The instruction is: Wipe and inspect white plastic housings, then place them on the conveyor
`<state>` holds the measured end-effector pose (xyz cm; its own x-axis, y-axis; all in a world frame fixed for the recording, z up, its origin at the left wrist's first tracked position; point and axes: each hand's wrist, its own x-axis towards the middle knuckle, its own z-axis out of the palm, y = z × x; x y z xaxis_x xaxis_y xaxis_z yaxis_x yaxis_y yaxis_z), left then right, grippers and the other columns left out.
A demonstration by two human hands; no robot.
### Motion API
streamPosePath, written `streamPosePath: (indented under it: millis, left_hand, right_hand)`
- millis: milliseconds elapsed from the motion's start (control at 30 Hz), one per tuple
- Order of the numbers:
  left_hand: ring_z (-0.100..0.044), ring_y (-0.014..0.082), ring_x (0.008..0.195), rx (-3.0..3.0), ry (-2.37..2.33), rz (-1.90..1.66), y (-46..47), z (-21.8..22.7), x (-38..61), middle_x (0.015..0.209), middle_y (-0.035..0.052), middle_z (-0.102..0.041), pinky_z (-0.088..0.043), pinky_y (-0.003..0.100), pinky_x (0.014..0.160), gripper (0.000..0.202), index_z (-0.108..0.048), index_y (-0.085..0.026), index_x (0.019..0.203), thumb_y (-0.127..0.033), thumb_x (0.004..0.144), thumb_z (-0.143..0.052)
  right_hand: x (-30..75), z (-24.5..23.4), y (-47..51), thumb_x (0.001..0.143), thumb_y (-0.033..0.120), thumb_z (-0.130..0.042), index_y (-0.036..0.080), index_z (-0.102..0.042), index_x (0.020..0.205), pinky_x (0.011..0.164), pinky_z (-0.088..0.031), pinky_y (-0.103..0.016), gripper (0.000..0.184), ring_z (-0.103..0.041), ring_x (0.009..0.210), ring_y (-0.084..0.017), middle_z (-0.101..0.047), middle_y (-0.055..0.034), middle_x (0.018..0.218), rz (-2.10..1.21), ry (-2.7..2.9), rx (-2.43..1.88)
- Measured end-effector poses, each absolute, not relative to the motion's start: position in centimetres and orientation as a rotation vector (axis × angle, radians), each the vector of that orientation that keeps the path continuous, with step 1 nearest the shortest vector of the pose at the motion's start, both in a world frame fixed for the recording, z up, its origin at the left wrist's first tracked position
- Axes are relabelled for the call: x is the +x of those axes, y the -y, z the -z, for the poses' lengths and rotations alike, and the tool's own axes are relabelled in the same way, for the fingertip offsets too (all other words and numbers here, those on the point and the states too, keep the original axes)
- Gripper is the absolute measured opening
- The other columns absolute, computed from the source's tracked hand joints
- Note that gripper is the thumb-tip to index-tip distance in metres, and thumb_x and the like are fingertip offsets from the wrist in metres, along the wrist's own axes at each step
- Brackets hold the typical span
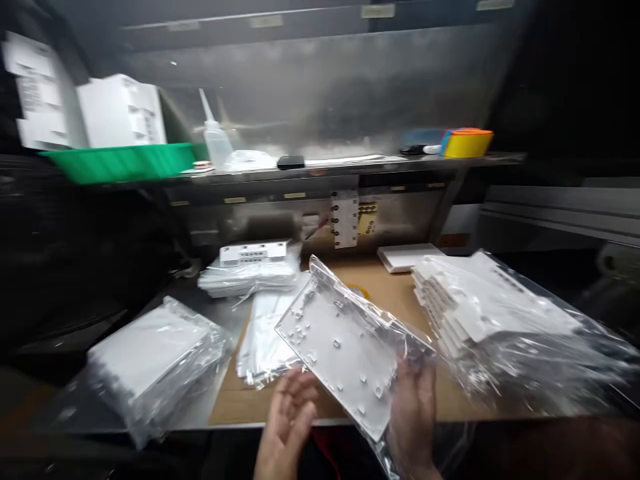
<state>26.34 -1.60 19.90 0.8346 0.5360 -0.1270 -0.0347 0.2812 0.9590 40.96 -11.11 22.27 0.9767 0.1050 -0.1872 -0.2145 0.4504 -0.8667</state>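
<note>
Right fingers [406, 375] grip a flat white panel [340, 347] in crinkly film [370, 303].

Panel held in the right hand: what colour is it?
The panel is plain white, inside a clear bag; the head view shows it best.

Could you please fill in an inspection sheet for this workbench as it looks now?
Surface: cardboard sheet on a metal bench, mostly covered.
Job's things: bagged white panel, held tilted above the bench.
Clutter: right stack, left stack and back stack of bagged white parts.
Grippers: right hand grips the panel's lower corner; left hand open by its lower edge, contact unclear.
Cables: nothing seen.
Surroundings: shelf with green tray, squeeze bottle, yellow roll; view blurred.
</note>
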Motion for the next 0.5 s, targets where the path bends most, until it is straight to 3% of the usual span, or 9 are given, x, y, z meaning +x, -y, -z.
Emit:
streamPosePath:
  millis: [67, 100, 233, 367, 433, 500]
  left_hand:
    - [-0.030, 0.0282, 0.152, 1.067, -0.643, -0.704, 1.2, -20.1, 26.5, 0.167, 0.0111, -0.023, -0.038, 0.040, 0.121, 0.090, -0.010, -0.034, 0.160, -0.062, 0.093, -0.063]
    - [-0.031, 0.0306, 0.151, 0.980, -0.695, -0.797, 1.1, -20.3, 26.5, 0.165, 0.0118, -0.027, -0.042, 0.040, 0.119, 0.093, -0.016, -0.033, 0.159, -0.063, 0.088, -0.069]
    - [-0.063, 0.0358, 0.123, 0.886, -0.881, -0.990, -2.3, -22.3, 23.8, 0.140, 0.0126, -0.060, -0.061, 0.042, 0.094, 0.093, -0.038, -0.032, 0.152, -0.057, 0.075, -0.085]
    - [-0.072, 0.0276, 0.100, 0.998, -1.214, -1.180, -11.3, -24.6, 17.5, 0.126, 0.0069, -0.068, -0.064, 0.036, 0.077, 0.066, -0.037, -0.039, 0.155, -0.034, 0.095, -0.066]
    - [-0.071, 0.0262, 0.100, 1.250, -1.341, -1.178, -15.6, -25.2, 14.7, 0.129, 0.0065, -0.067, -0.063, 0.035, 0.080, 0.057, -0.044, -0.031, 0.151, -0.031, 0.096, -0.060]
    - [-0.069, 0.0322, 0.105, 1.354, -1.500, -1.193, -18.2, -25.6, 13.2, 0.124, 0.0117, -0.069, -0.060, 0.046, 0.089, 0.057, -0.050, -0.017, 0.145, -0.027, 0.091, -0.065]
  right_hand:
    - [39.3, -22.8, 8.5, 0.080, 0.061, -0.076, 0.025, -0.042, 0.148, 0.088, -0.061, -0.034, 0.084, -0.071, 0.108, -0.026, -0.064, -0.0138, 0.136, -0.261, -0.050, -1.120]
    - [38.4, -23.1, 7.1, 0.080, 0.062, -0.075, 0.023, -0.042, 0.145, 0.086, -0.061, -0.034, 0.082, -0.071, 0.105, -0.026, -0.066, -0.0142, 0.132, -0.330, -0.001, -1.128]
    - [35.6, -23.8, 2.9, 0.091, 0.050, -0.069, 0.019, -0.059, 0.120, 0.088, -0.058, -0.032, 0.043, -0.071, 0.098, -0.022, -0.073, -0.0102, 0.112, -0.552, 0.465, -1.158]
    - [36.6, -22.9, 3.7, 0.096, 0.027, -0.065, 0.019, -0.072, 0.101, 0.084, -0.058, -0.026, 0.012, -0.073, 0.088, -0.016, -0.076, -0.0052, 0.095, -0.395, 0.958, -1.263]
    - [38.0, -22.4, 5.9, 0.096, 0.017, -0.064, 0.021, -0.072, 0.102, 0.081, -0.059, -0.022, 0.011, -0.075, 0.085, -0.014, -0.077, -0.0014, 0.090, -0.337, 1.110, -1.289]
    - [39.8, -22.3, 8.9, 0.094, 0.010, -0.064, 0.023, -0.070, 0.107, 0.078, -0.059, -0.018, 0.019, -0.075, 0.082, -0.012, -0.077, 0.0012, 0.089, -0.247, 1.267, -1.284]
